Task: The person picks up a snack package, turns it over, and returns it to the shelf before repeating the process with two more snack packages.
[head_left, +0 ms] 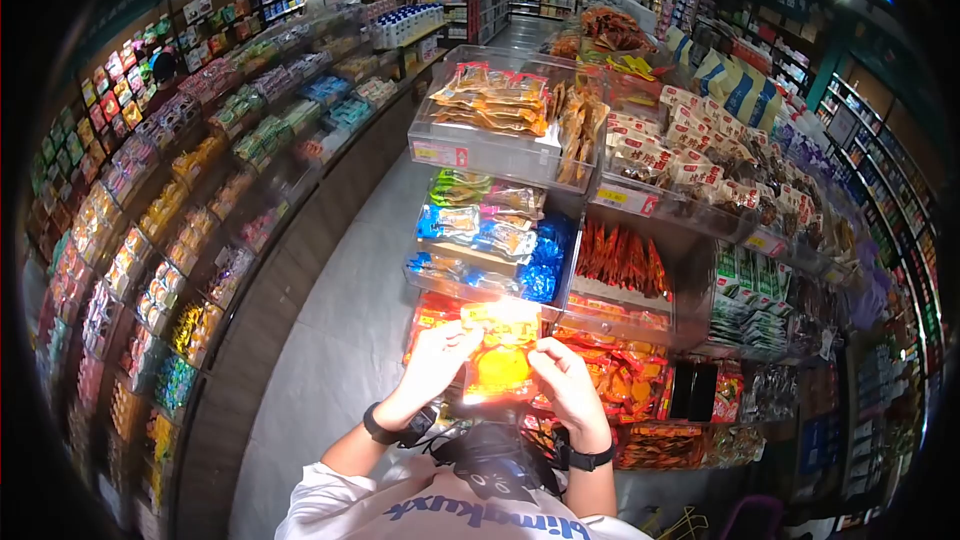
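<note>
Head view: holding an orange packet upright between both hands, toward 6 o'clock from the view's centre. Pinching its upper corner at 10 o'clock with the left hand, fingers narrow. Gripping its edge at 3 o'clock with the right hand, thumb and fingers drawn close together. Cannot read the print near the packet's top through the glare.

Taking the packet as the clock's centre, shows a tray of blue packets at 12 o'clock, with brown snack packets in a clear bin beyond. Shows white-and-brown packets and, nearer, slim red packets between 1 and 2 o'clock; heaped orange-red packets at 3. Shows grey floor at 9, a long stocked shelf at 10. Wears black bands on both wrists, plus a white shirt toward 6.
</note>
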### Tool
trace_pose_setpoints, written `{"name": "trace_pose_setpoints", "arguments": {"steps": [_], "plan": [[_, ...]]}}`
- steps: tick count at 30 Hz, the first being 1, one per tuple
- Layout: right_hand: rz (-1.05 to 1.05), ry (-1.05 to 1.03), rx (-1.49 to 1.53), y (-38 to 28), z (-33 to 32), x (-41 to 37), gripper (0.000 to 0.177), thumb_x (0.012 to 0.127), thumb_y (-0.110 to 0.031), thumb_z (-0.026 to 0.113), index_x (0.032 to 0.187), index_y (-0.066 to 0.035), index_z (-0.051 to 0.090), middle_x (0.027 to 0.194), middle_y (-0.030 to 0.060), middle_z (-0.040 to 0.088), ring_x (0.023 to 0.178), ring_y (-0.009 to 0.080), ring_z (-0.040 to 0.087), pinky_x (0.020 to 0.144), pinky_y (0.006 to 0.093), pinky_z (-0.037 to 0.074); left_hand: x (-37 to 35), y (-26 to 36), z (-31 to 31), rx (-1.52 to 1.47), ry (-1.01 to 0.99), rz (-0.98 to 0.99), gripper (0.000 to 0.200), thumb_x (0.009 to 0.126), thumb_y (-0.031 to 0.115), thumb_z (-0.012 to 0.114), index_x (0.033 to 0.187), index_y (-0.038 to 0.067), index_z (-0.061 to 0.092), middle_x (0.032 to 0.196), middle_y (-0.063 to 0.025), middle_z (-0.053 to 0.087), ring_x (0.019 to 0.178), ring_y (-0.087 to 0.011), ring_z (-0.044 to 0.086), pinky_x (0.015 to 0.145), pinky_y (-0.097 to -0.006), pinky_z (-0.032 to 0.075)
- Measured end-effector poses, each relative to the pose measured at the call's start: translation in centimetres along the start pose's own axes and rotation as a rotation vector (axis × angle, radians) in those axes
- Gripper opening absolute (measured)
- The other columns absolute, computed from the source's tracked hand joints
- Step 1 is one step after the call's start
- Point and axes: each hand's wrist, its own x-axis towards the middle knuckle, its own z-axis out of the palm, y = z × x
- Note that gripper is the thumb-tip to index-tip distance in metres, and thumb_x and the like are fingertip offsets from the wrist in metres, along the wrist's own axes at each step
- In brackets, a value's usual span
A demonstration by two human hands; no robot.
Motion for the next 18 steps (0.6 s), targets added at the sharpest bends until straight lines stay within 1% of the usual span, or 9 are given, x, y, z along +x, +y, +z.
{"name": "trace_pose_setpoints", "arguments": {"steps": [1, 2, 5, 8, 11, 14, 17, 18], "plan": [[0.006, -0.030, -0.081, -0.4, 0.2, -0.1, 0.013, 0.090, -0.010, 0.057, 0.101, -0.003, 0.055, 0.087, -0.0010, 0.061, 0.078, 0.0046, 0.055, 0.069, 0.0193, 0.043, 0.1, -0.1, -0.5, -0.029, -0.004, -0.064, 0.025, 0.090, 0.011, 0.058, 0.109, -0.004, 0.060, 0.096, -0.0073, 0.067, 0.090, -0.0080, 0.060, 0.080, -0.0217, 0.047], [0.041, -0.013, 0.001, -0.8, 1.0, -0.6, 0.009, 0.088, -0.009, 0.061, 0.094, -0.006, 0.054, 0.078, -0.0051, 0.056, 0.069, 0.0013, 0.048, 0.062, 0.0168, 0.037, 0.1, -0.2, -0.8, 0.030, -0.007, -0.050, 0.026, 0.090, 0.012, 0.058, 0.110, -0.005, 0.060, 0.098, -0.0078, 0.067, 0.090, -0.0085, 0.060, 0.079, -0.0218, 0.048], [-0.009, -0.048, -0.099, 1.0, 0.2, -0.5, 0.012, 0.088, -0.006, 0.060, 0.099, -0.003, 0.055, 0.083, -0.0018, 0.059, 0.072, 0.0033, 0.052, 0.062, 0.0181, 0.041, 0.1, -0.4, -1.1, 0.009, -0.021, -0.061, 0.023, 0.091, 0.018, 0.059, 0.102, -0.002, 0.063, 0.083, 0.0005, 0.065, 0.070, -0.0019, 0.055, 0.058, -0.0170, 0.043], [-0.037, -0.017, -0.098, 1.2, 0.7, -0.7, 0.013, 0.086, -0.004, 0.062, 0.097, -0.003, 0.055, 0.080, -0.0026, 0.058, 0.072, 0.0025, 0.052, 0.061, 0.0177, 0.041, 0.0, -0.2, -1.0, -0.034, -0.023, -0.011, 0.023, 0.091, 0.018, 0.059, 0.104, -0.001, 0.063, 0.084, 0.0011, 0.065, 0.070, -0.0013, 0.055, 0.057, -0.0162, 0.042], [-0.045, 0.015, -0.091, 1.4, 1.1, -1.0, 0.013, 0.086, -0.004, 0.063, 0.096, -0.004, 0.054, 0.080, -0.0030, 0.057, 0.071, 0.0020, 0.051, 0.060, 0.0172, 0.041, -0.1, -1.1, -1.3, -0.014, -0.042, -0.030, 0.024, 0.091, 0.016, 0.058, 0.107, -0.002, 0.061, 0.089, -0.0005, 0.065, 0.075, -0.0037, 0.058, 0.062, -0.0176, 0.046], [-0.021, 0.022, -0.046, 1.3, 1.7, -1.4, 0.013, 0.086, -0.003, 0.063, 0.096, -0.004, 0.054, 0.080, -0.0034, 0.055, 0.070, 0.0017, 0.050, 0.060, 0.0166, 0.040, -0.8, -0.5, -1.3, -0.166, -0.101, -0.074, 0.027, 0.090, 0.009, 0.059, 0.114, -0.003, 0.058, 0.099, -0.0042, 0.065, 0.086, -0.0077, 0.060, 0.074, -0.0211, 0.050], [-0.024, 0.035, -0.035, 1.7, 2.0, -1.8, 0.013, 0.086, -0.002, 0.063, 0.095, -0.005, 0.053, 0.080, -0.0038, 0.054, 0.070, 0.0018, 0.050, 0.060, 0.0161, 0.040, -1.7, 0.6, -1.2, -0.181, -0.184, -0.028, 0.033, 0.087, 0.001, 0.060, 0.119, -0.004, 0.053, 0.109, -0.0081, 0.062, 0.097, -0.0115, 0.060, 0.086, -0.0257, 0.048], [-0.030, 0.040, -0.040, 1.9, 2.1, -2.0, 0.013, 0.086, -0.002, 0.063, 0.095, -0.005, 0.053, 0.080, -0.0039, 0.054, 0.070, 0.0019, 0.051, 0.060, 0.0159, 0.040, -1.9, 0.7, -1.2, -0.202, -0.192, -0.035, 0.035, 0.086, 0.000, 0.060, 0.120, -0.004, 0.052, 0.111, -0.0085, 0.062, 0.098, -0.0118, 0.059, 0.087, -0.0262, 0.048]]}}
